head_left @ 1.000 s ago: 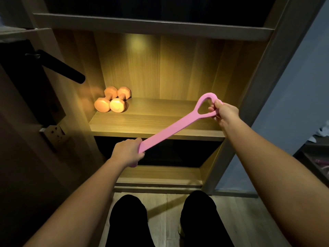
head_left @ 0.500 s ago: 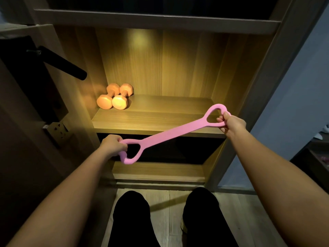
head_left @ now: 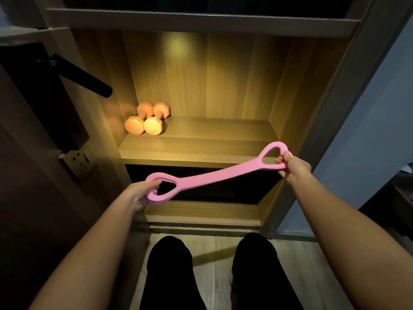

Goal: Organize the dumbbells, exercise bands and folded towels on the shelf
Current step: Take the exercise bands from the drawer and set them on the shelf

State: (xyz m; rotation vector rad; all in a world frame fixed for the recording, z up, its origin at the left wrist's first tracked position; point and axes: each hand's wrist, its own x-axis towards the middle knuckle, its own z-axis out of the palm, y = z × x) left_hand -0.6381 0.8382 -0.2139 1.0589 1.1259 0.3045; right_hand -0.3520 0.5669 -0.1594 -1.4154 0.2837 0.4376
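Head view, looking fwd & down into a wooden shelf unit. Long pink rubbery exercise band [head_left: 214, 175] w/ a teardrop loop at each end is held in the air across the front of the unit, pulled out straight btwn both hands. Its long axis runs diagonally: low at the person's left, rising to the right, flat strap face turned up toward the cam. Left loop sits in front of the dark gap under the lit wooden shelf board [head_left: 201, 148]. Right loop overlaps that board's front edge near its right end; can't tell if it touches. Left hand [head_left: 143, 194] has fingers curled through the left loop, gripping its outer rim. Right hand [head_left: 293, 166] has fingers & thumb clenched round the far rim of the right loop.

Two orange hex-ended dumbbells [head_left: 153, 126] lie on the lit board at its back-left corner, side by side & touching, long axes pointing front to back, near ends facing the cam; well apart from the band. Lower wooden shelf [head_left: 201, 214] is below, near the pale plank floor [head_left: 212, 260]. Black lever door handle [head_left: 82, 77] sticks out at left, w/ a metal latch plate [head_left: 77, 158] under it. Legs in black trousers [head_left: 169, 276] at bottom centre.
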